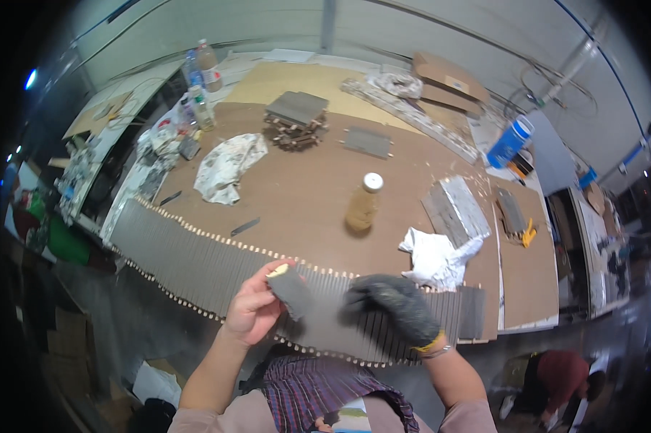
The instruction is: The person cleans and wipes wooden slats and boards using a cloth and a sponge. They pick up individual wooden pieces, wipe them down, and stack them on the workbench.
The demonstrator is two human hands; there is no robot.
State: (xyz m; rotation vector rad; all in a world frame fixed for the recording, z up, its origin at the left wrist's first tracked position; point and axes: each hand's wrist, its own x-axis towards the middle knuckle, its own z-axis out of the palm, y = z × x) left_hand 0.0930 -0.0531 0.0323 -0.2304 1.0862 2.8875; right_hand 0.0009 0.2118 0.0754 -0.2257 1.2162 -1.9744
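My bare left hand (253, 307) is closed around a dark grey pad (291, 292) with a pale yellow patch at its upper end, tilted above the table's near side. I cannot tell whether it is a sanding pad. Under both hands runs a long row of thin grey slats (188, 249), set side by side, with pale wooden pegs along both long edges. My right hand (394, 303), in a dark grey glove with a yellow cuff, hovers over or touches the row's right part. Motion smears its fingers, and whether anything is in them is hidden.
Beyond the row stand a capped bottle of yellowish liquid (361, 206), a stack of grey panels (296, 115) and a silvery block (456, 209). White rags (441, 260) lie beside the block. A blue bottle (511, 142) stands at right. Someone in red (560, 379) bends down at lower right.
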